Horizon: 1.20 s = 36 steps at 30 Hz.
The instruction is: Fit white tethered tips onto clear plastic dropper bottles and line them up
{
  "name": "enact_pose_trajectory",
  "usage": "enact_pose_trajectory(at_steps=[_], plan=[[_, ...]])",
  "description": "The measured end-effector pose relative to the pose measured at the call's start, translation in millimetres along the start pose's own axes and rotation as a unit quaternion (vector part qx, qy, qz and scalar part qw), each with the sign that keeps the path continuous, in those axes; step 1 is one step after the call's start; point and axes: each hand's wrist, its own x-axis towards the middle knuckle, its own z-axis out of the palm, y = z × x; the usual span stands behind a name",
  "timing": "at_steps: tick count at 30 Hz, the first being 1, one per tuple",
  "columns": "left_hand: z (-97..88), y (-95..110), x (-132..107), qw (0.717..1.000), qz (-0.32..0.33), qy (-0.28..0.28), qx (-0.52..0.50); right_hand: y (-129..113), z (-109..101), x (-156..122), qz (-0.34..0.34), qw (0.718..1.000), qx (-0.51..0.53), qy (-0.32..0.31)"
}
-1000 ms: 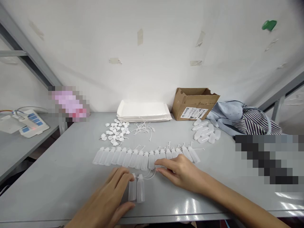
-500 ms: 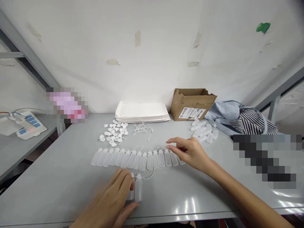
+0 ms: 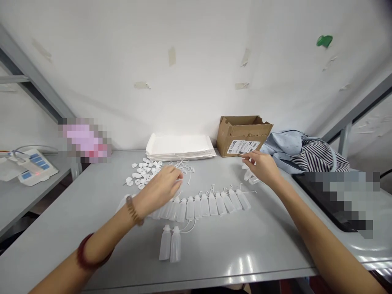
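Note:
My left hand point(image 3: 165, 183) reaches over the row of small translucent bottles point(image 3: 197, 207), close to a tangle of thin white cords with loops point(image 3: 185, 167). Its fingers are bent, with the thumb apart, and I see nothing held. Above the loose bottles point(image 3: 251, 176) on the right is my right hand point(image 3: 261, 165), thumb and forefinger apart at the pile, most of which it hides. Two capped bottles point(image 3: 170, 245) lie side by side in front of the row, a white cord running from one. Small white caps point(image 3: 142, 171) are heaped left of the cords.
A stack of white envelopes point(image 3: 180, 147) and an open cardboard box point(image 3: 243, 136) stand against the wall. Right of the box lies a blue and striped cloth point(image 3: 309, 153). A dark flat object point(image 3: 324, 208), partly blurred, is on the right. A white device point(image 3: 38, 165) sits on the left-hand table.
My left hand has left the two front bottles and moved up to the cords. My right hand has moved up and right, from the row's end to the loose bottles.

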Motion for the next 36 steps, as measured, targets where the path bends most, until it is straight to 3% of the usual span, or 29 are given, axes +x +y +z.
enact_pose_trajectory(at_steps=[3,7,16,25,27,28,31,33,36], plan=[[13.0,-20,34,1.0,0.007,0.019,0.012,16,2,2,0.014,0.999,-0.03,-0.018],[26.9,-30,51,0.999,0.022,0.028,0.005,28,0,3,0.015,0.998,-0.051,-0.041],[25.2,-29,45,0.996,0.028,0.051,-0.064,38,6,5,-0.001,0.993,-0.062,-0.097],[9.4,-11,27,0.971,0.007,0.135,-0.197,36,13,4,-0.009,0.989,-0.078,-0.122],[7.6,-6,21,0.948,-0.029,0.144,-0.284,34,15,4,-0.007,0.99,-0.078,-0.12],[6.3,-4,19,0.923,-0.055,0.146,-0.353,34,16,5,-0.004,0.99,-0.077,-0.117],[1.1,0,14,0.8,-0.124,0.146,-0.568,35,20,4,0.004,0.992,-0.068,-0.107],[-2.4,0,13,0.744,-0.142,0.142,-0.637,35,24,4,0.003,0.994,-0.057,-0.098],[-6.1,0,12,0.711,-0.151,0.131,-0.674,34,27,5,-0.001,0.996,-0.04,-0.075]])
